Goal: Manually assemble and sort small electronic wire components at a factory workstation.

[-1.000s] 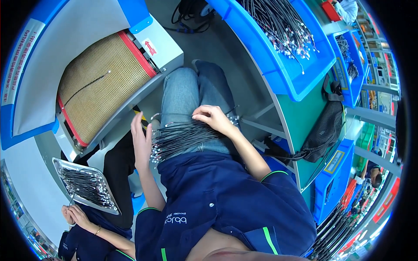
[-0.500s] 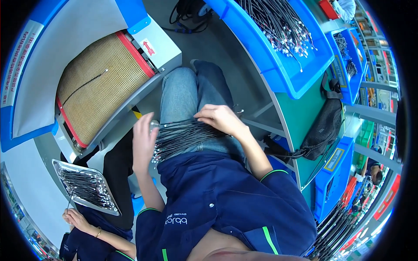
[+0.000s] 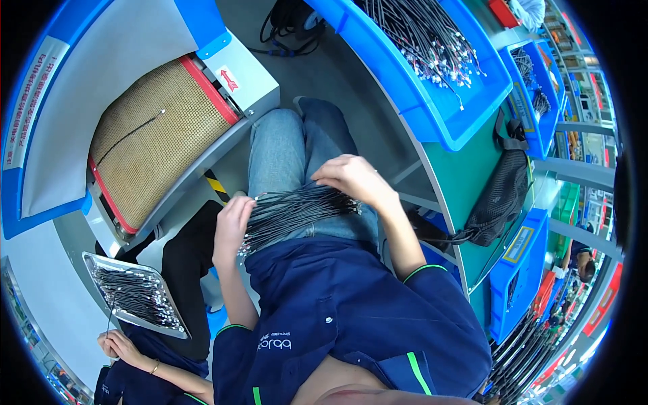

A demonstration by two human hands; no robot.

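Note:
Across my lap lies a bundle of thin black cables (image 3: 293, 217) with small pale connectors at the ends. My left hand (image 3: 233, 226) is closed at the bundle's left end, its fingertips pinching a cable end. My right hand (image 3: 352, 178) is closed too, thumb and finger pinching a black cable along the bundle's far edge. A single black cable (image 3: 131, 135) lies on the tan mesh conveyor belt (image 3: 172, 158) at the far left.
Beside me at the left, a co-worker's hands (image 3: 120, 345) hold a cable by a metal tray (image 3: 177, 329) of cables. At right, a blue bin (image 3: 466, 131) of cables and a black mesh bag (image 3: 499, 199) rest on a green tabletop (image 3: 442, 165).
My left hand has gone from spread fingers to a pinch at the cable ends, shifting slightly right. My right hand has moved a little right and away from me, uncovering the bundle's right ends.

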